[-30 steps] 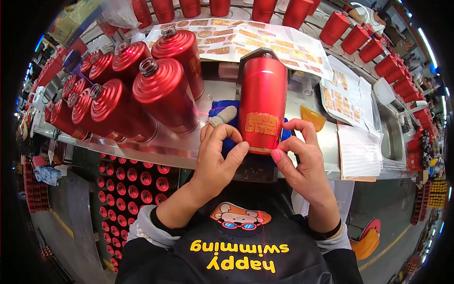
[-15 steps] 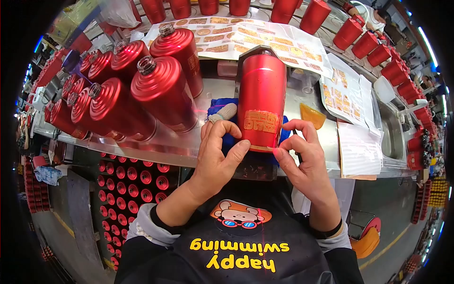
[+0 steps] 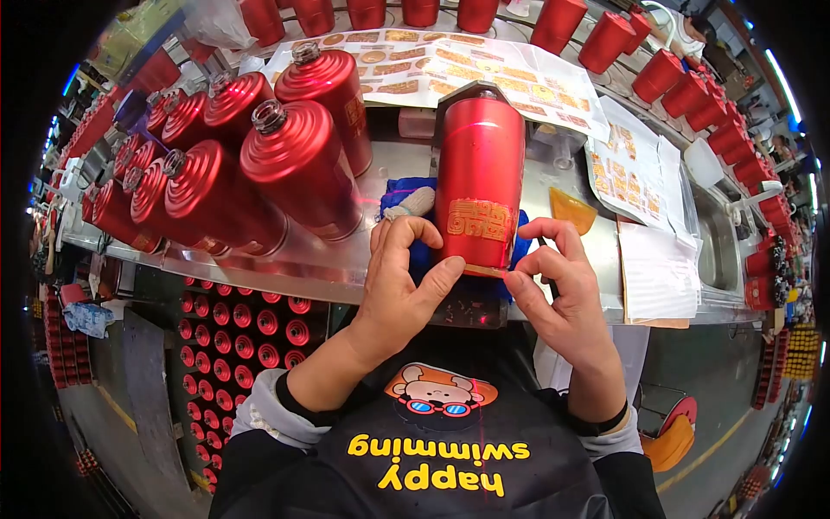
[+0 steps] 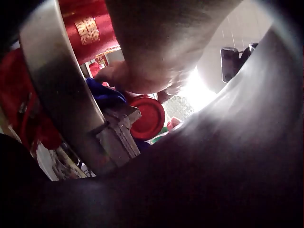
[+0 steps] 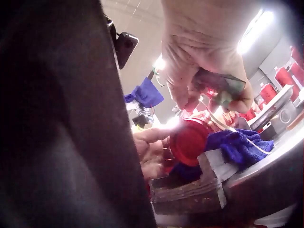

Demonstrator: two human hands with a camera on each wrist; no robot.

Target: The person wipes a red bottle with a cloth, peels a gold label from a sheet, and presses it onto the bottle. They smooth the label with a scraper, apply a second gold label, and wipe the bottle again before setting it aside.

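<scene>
A red bottle (image 3: 482, 160) with a gold emblem (image 3: 478, 219) near its base lies on a stand, base towards the person. A gold band (image 3: 484, 271) runs along the base edge. My left hand (image 3: 402, 277) grips the base's left side between curved forefinger and thumb. Behind that forefinger shows a grey knit finger cover (image 3: 411, 204). My right hand (image 3: 566, 294) is at the base's right side, thumb and forefinger close together by the edge. In the right wrist view its curled fingers hold a dark greenish flat piece (image 5: 221, 83); a thin pale strip (image 5: 223, 126) trails below.
Blue cloth (image 3: 421, 253) lies under the bottle. Upright red bottles (image 3: 298, 169) crowd the left. Sheets of gold stickers (image 3: 484, 78) lie behind and right, near an amber piece (image 3: 571, 210). A sink (image 3: 718, 246) is at far right; red containers (image 3: 558, 24) line the back.
Red containers at the back have travelled rightward. My right thumb and forefinger have shifted slightly right along the base. My left hand stays nearly in place.
</scene>
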